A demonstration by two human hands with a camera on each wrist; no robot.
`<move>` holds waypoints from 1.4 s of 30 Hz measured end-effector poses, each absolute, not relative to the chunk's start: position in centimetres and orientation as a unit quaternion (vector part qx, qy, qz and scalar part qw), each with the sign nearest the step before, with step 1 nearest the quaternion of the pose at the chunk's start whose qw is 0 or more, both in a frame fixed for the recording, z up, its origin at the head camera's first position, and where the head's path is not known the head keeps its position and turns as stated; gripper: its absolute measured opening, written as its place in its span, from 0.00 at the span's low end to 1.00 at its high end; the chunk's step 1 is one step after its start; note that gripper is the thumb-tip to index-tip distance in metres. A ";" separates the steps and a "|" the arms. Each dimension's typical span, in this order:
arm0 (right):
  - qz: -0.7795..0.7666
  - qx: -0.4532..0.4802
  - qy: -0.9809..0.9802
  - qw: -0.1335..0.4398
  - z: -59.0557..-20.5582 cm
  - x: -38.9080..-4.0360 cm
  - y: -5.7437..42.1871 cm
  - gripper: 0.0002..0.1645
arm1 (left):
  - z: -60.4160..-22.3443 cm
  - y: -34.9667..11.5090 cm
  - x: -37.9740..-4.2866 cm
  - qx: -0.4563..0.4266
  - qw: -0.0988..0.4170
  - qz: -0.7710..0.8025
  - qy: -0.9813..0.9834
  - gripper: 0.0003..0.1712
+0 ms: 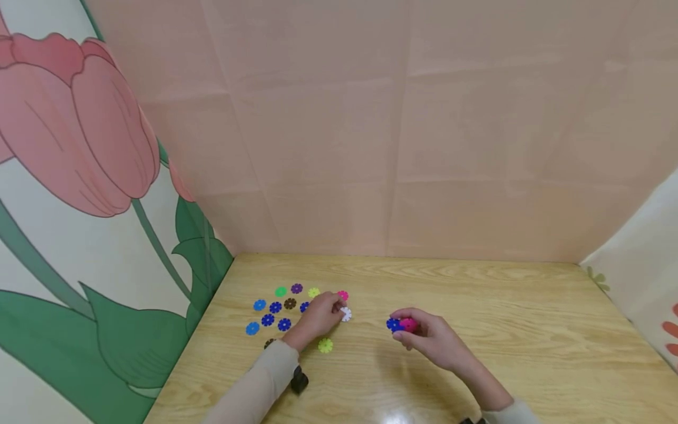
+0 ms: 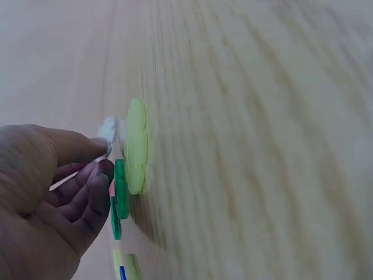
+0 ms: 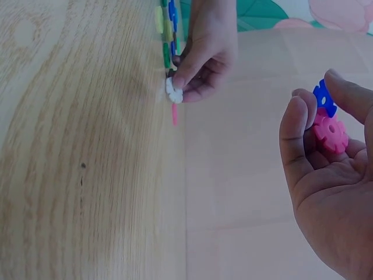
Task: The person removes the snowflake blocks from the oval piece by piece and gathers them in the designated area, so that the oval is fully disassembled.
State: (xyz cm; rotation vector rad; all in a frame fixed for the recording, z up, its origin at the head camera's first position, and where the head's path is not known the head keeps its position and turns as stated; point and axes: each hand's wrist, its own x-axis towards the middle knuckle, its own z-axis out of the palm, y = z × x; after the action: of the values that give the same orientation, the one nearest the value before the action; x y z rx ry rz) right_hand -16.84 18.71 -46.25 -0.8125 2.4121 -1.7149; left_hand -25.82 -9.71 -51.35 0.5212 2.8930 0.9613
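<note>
My left hand (image 1: 319, 315) pinches a white notched plastic disc (image 1: 346, 314) between thumb and fingertips, close to the tabletop. In the left wrist view the white disc (image 2: 107, 132) stands tilted at the thumb tip. Held above the table, my right hand (image 1: 431, 338) grips a blue notched disc (image 1: 393, 324) and a pink one (image 1: 408, 325) that appear joined. The right wrist view shows the blue disc (image 3: 324, 98) at the fingertips and the pink disc (image 3: 331, 132) below it. Part of the left hand's fingers is hidden in the head view.
Several loose discs lie left of and behind the left hand, among them a green disc (image 1: 281, 291), a brown disc (image 1: 289, 304) and a light blue disc (image 1: 252, 328). A yellow-green disc (image 1: 325, 345) lies nearer. The wooden table (image 1: 529, 330) meets a pink cloth backdrop (image 1: 402, 147).
</note>
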 end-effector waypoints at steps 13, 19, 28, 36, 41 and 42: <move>-0.566 -0.258 0.781 0.047 -46.4 -17.0 18.8 0.20 | -49.1 -8.6 -23.8 0.202 -0.018 0.340 0.918 0.06; -0.578 -0.280 0.765 0.050 -46.4 -17.3 18.8 0.22 | -46.7 -7.3 -21.5 0.251 -0.016 0.393 0.884 0.07; -0.587 -0.296 0.753 0.026 -46.4 -17.2 18.4 0.12 | -44.7 -5.9 -19.0 0.273 0.048 0.442 0.853 0.16; -0.589 -0.304 0.749 -0.001 -45.9 -16.8 18.4 0.07 | -43.8 -4.8 -17.9 0.261 0.074 0.479 0.835 0.13; -0.592 -0.317 0.741 -0.019 -45.9 -16.6 18.4 0.08 | -43.9 -4.2 -17.5 0.241 0.088 0.516 0.817 0.10; -0.592 -0.319 0.740 -0.024 -45.9 -16.6 18.4 0.07 | -44.0 -4.2 -17.5 0.235 0.094 0.525 0.813 0.10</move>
State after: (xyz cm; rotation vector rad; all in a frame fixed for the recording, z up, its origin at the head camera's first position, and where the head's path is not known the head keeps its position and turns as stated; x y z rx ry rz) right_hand -16.59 18.38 -45.91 -1.0162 2.3612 -1.8875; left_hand -17.45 -4.15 -43.96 0.6963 2.4124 1.5564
